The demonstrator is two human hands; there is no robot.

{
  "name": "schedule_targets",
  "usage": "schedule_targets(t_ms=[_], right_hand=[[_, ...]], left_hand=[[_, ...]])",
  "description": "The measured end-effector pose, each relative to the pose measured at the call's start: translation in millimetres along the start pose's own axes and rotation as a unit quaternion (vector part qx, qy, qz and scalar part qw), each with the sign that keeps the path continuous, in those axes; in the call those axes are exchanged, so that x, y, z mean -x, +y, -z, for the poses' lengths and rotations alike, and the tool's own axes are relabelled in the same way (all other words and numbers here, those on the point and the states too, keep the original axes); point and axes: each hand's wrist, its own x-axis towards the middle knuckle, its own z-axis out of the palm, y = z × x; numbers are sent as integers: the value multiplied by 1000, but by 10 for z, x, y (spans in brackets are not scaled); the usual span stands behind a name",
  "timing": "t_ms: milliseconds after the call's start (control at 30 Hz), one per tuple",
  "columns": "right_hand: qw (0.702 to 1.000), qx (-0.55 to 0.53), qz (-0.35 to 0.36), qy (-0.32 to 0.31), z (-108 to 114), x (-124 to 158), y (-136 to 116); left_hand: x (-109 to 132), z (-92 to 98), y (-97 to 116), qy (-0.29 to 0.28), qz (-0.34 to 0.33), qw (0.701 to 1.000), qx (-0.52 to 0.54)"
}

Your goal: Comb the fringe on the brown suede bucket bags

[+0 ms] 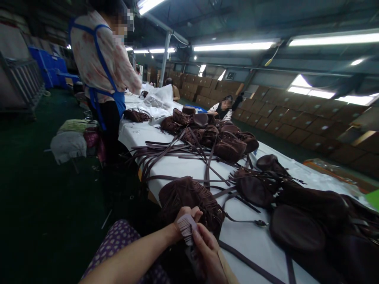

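In the head view, my right hand pinches a pale lilac, comb-like strip with many thin teeth between thumb and fingers. A greyish, blurred thing hangs below it, too dark to name. My left hand is just behind the strip, its fingers curled; what they hold, if anything, is hidden. Right beyond both hands a dark brown fringed bag lies at the table edge, with the left knuckles against or close to its fringe. A thin strap with a buckle runs from the bag onto the white table.
Several brown bags are piled farther along the white-covered table, with long loose straps beside them. More dark bags lie at the right. A person in a blue apron stands at the left. Cartons line the wall.
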Motion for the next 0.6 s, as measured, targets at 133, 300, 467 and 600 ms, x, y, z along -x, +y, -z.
schedule_targets(t_ms=[133, 300, 467, 600], right_hand=[[999, -11, 21, 44, 5, 120, 144], [998, -26, -16, 46, 95, 144, 187], [998, 32, -20, 43, 313, -8, 109], [996, 61, 48, 51, 370, -169, 46]], left_hand=[[-104, -37, -43, 21, 3, 1000, -21], [-237, 18, -28, 13, -7, 1000, -2], [-240, 106, 107, -3, -13, 999, 36], [-123, 114, 181, -31, -48, 997, 57]])
